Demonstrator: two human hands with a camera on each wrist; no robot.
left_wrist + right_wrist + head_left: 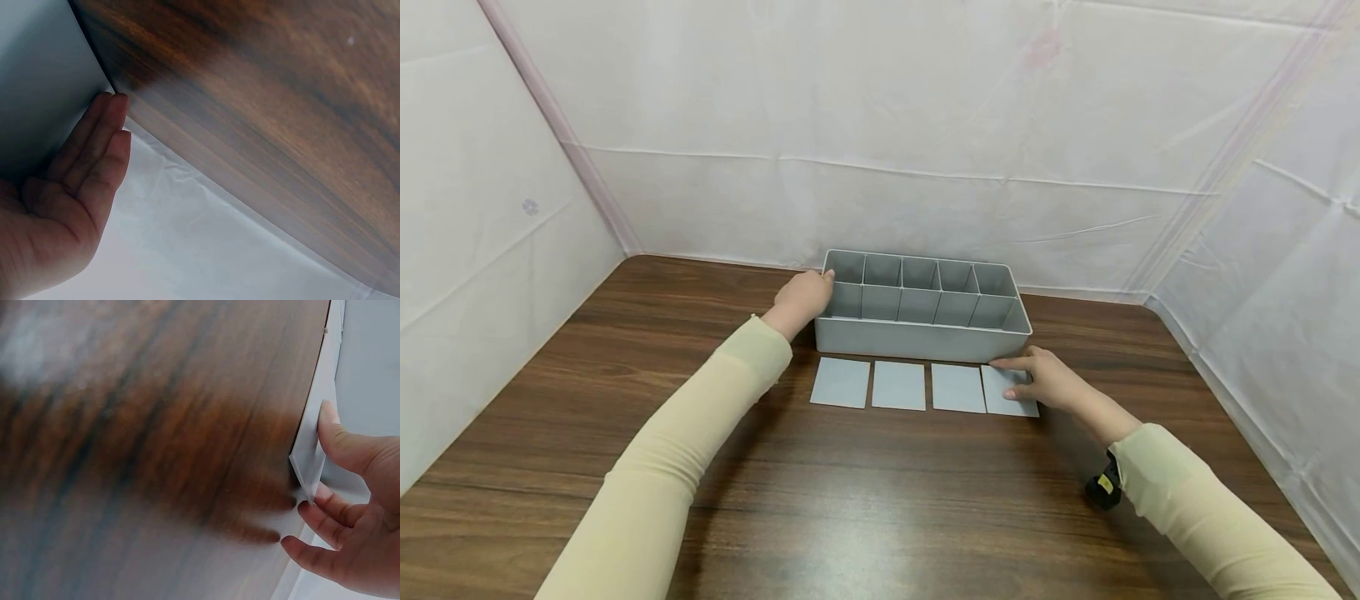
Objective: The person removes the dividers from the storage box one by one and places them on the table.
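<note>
left hand (803,296) lies flat against the grey divider box's (925,337) end, right hand (1048,379) pinches the rightmost panel (1000,392).

The left hand (59,200) fills the lower left of the view, palm showing and fingers (94,140) straight and close together. The fingers lie flat against the smooth grey side wall of a box (40,75), their tips reaching near its edge. Beside that edge runs the dark brown wooden table top (269,106), its grain streaking across the upper right. Below the hand and the table edge spreads white, slightly creased sheeting (200,250).
</note>
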